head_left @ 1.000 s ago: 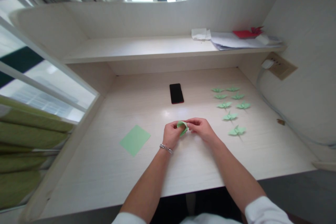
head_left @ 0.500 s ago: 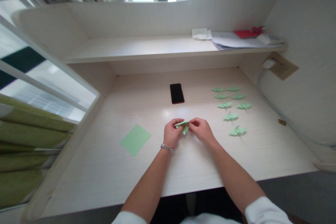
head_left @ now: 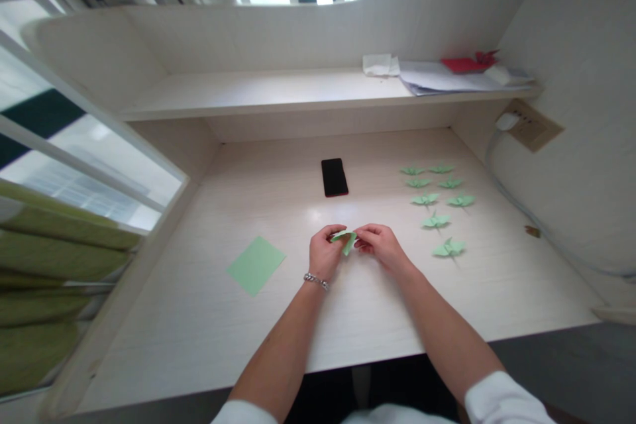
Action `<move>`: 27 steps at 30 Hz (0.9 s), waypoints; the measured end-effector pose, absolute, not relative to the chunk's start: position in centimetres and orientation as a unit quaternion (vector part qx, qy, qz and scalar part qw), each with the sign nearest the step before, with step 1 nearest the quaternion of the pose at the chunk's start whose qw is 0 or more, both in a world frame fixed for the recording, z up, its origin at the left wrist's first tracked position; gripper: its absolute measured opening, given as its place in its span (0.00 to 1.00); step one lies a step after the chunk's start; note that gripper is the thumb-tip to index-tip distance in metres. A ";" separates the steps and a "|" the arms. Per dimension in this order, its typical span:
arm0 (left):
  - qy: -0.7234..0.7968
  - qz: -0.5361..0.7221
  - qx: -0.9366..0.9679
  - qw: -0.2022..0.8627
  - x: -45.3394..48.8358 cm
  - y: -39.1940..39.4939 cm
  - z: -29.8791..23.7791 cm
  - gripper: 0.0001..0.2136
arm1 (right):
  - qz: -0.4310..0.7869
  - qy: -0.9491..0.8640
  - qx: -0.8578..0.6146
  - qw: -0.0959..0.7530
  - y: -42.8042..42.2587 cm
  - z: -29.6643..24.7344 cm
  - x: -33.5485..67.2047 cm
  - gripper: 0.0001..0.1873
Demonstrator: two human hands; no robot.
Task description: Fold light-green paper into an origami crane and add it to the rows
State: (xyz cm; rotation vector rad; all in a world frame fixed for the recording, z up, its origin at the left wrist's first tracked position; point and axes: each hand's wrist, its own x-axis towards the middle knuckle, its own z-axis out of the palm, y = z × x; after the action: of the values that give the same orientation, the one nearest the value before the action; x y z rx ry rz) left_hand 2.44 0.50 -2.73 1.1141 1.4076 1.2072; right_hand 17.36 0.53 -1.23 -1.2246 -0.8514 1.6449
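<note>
A small, partly folded piece of green paper (head_left: 345,239) is pinched between my two hands just above the desk (head_left: 377,318). My left hand (head_left: 324,253), with a silver bracelet at the wrist, grips its left side with closed fingers. My right hand (head_left: 380,245) pinches its right side. A flat green paper square (head_left: 256,265) lies on the desk to the left of my hands. Several finished green paper cranes (head_left: 436,202) stand in two rows to the right.
A black phone (head_left: 334,177) lies face up behind my hands. The shelf (head_left: 278,93) above carries white papers (head_left: 437,76), a red sheet with a red crane (head_left: 470,62). A wall socket with a white plug (head_left: 517,122) and cable is on the right wall.
The green paper between my fingers has been pressed flatter and turned a little; both hands stayed in nearly the same place.
</note>
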 end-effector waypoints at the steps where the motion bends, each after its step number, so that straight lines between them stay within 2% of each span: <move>1: 0.575 0.491 0.456 0.470 2.5 0.5 -2.7 0.13 | 0.667 -0.340 -0.493 0.444 0.5 -1.2 17.4 0.14; 16: 0.495 0.516 0.439 0.544 2.8 0.1 -2.7 0.13 | 0.734 -0.301 -0.429 0.433 0.2 -1.0 18.0 0.16; 27: 0.518 0.477 0.505 0.500 2.5 0.0 -2.5 0.14 | 0.710 -0.354 -0.457 0.401 0.2 -0.5 18.7 0.17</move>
State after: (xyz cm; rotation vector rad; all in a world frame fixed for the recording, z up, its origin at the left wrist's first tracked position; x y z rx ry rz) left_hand 2.52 0.00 -2.54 1.2208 1.2522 1.1533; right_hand 18.68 0.21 -0.51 -1.1560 -0.8946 1.7958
